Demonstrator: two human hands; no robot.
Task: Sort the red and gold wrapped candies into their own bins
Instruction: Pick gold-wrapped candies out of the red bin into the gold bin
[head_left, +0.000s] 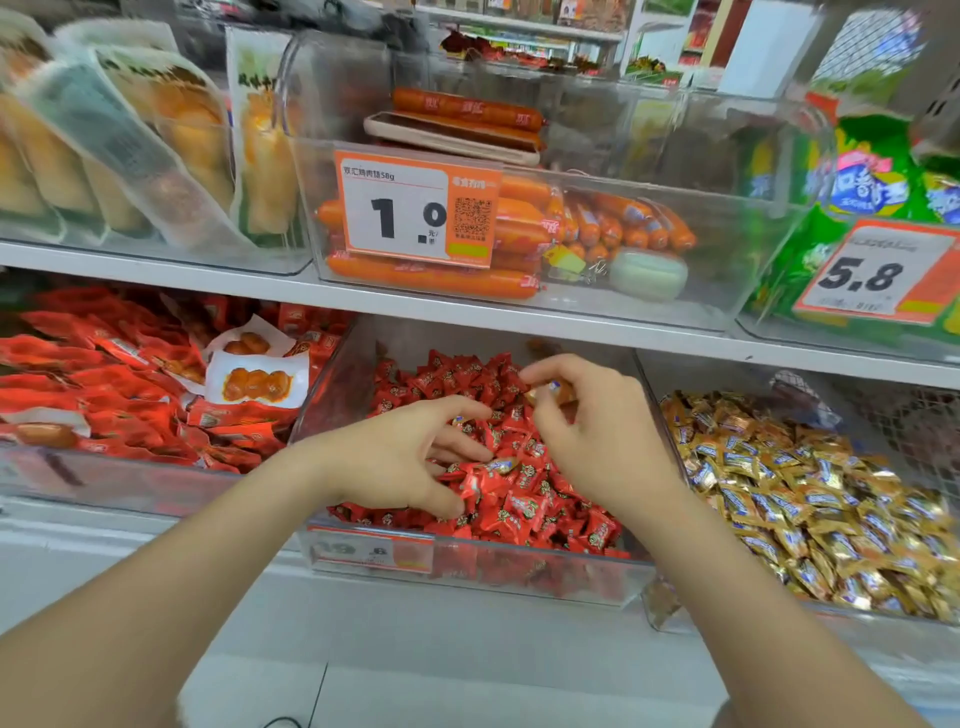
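Note:
A clear bin in the middle of the lower shelf holds a heap of red wrapped candies. A gold candy lies among them near its centre. To the right, a second clear bin is full of gold wrapped candies. My left hand rests on the red heap with fingers spread and lightly curled, its fingertips by another gold candy. My right hand hovers over the red bin and pinches a gold candy between thumb and fingers.
A bin of red snack packets sits to the left. The upper shelf carries a clear bin of orange sausages with a price tag, bagged snacks at left and green bags at right. Its shelf edge overhangs the bins.

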